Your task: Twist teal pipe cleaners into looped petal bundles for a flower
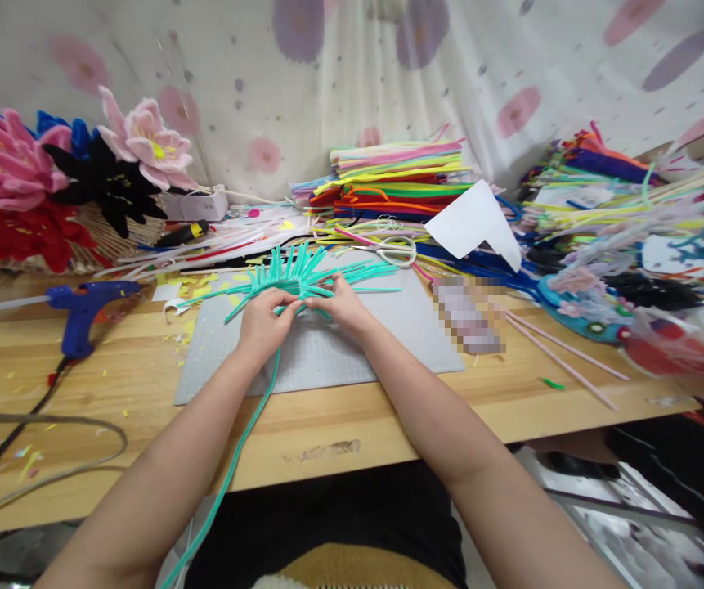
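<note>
A ring-like piece made of teal pipe cleaners (290,270), with many ends sticking outward, is held above the grey cutting mat (352,360). My left hand (264,323) pinches its near edge from the left. From the right, my right hand (340,304) grips the same edge, the fingertips of both hands nearly meeting. One long teal strand (250,433) trails from beneath my left hand over the table's front edge. Just beyond the mat's far side lies a pair of scissors (397,250) with pale handles.
A blue glue gun (85,311) with its cord lies at left. Fuzzy flowers (146,139) stand behind it. Bundles of coloured pipe cleaners (397,184) are stacked at the back, near a white paper piece (474,225). Pink stems (563,360) lie at right.
</note>
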A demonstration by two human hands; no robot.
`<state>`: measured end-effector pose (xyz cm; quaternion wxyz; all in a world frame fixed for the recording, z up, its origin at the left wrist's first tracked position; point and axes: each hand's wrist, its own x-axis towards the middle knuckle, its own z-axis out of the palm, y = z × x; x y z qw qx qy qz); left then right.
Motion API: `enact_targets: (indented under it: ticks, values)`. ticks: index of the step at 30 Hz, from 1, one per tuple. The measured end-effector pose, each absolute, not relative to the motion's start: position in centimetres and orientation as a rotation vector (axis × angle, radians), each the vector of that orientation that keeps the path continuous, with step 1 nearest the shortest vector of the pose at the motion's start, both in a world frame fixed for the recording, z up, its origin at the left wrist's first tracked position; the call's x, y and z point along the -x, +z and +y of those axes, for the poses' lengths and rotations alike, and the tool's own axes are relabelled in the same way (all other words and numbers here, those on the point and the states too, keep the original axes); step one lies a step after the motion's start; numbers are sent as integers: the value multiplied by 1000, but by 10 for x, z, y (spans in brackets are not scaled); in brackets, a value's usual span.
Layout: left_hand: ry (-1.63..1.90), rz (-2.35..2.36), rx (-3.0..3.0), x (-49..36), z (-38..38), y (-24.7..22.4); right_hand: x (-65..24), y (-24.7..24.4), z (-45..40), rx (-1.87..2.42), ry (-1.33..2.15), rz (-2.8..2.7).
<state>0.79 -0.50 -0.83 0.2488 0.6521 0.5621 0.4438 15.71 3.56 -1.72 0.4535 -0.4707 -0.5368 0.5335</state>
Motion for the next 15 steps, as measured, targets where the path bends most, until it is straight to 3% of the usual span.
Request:
enact_targets:
  ticks: [8,15]
  values:
    - [1285,1313,-944,-18,-7,1,-153,-18,34,957,1293,-1462]
    - [1057,1191,-755,-9,-4,4,-156,-14,36,912,1374,-1466]
